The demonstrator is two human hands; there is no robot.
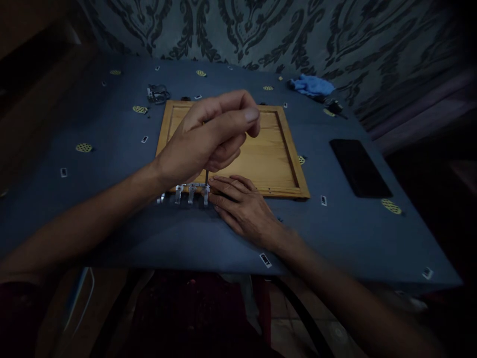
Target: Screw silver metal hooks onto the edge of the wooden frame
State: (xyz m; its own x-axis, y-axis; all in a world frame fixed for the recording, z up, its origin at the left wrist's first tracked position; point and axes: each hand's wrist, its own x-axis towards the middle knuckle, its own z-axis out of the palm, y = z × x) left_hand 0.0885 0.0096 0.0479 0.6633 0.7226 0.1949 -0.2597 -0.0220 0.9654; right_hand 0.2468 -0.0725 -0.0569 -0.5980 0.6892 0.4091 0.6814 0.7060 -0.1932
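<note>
My left hand (214,134) is closed around a screwdriver whose handle is hidden in the fingers. Its thin shaft (206,177) points straight down onto the right end of a metal hook rail (192,189). Several silver hooks hang from this rail, along the near left edge of a framed wooden panel (276,164). My right hand (248,206) lies palm down with fingers extended over the panel's near edge. Its fingertips are right beside the screwdriver tip and the rail's end.
A dark phone-like slab (360,168) lies on the blue patterned tablecloth (119,223) at the right. A blue cloth (313,85) is at the back right, near a small dark object (334,106). Metal hardware (158,93) sits behind the panel's left corner. A patterned wall borders the back.
</note>
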